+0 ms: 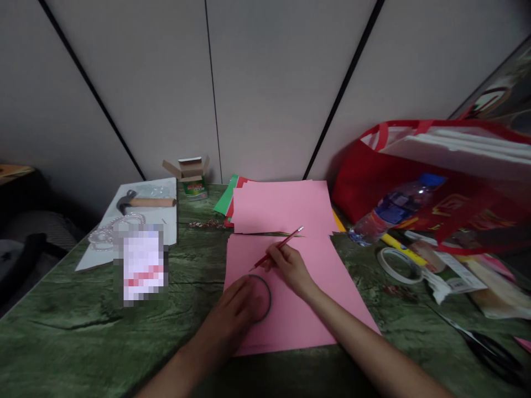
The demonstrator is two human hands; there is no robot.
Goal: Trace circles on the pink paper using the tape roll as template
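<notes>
A sheet of pink paper (315,309) lies flat on the table. On its left part rests a thin dark ring (270,303), with pink showing inside it. My left hand (236,307) covers the ring's left side and holds it against the paper; its fingertips are partly hidden. My right hand (289,268) pinches a red pencil (286,241), tilted with its eraser end up to the right. The pencil's point is close to the ring's top edge; whether it touches the paper I cannot tell.
Behind lie more pink sheets (282,204). A claw hammer (151,202) sits on a white board at left, near a small open box (193,179). To the right are a water bottle (394,213), a tape roll (400,266), scissors (489,348) and a red bag (357,171).
</notes>
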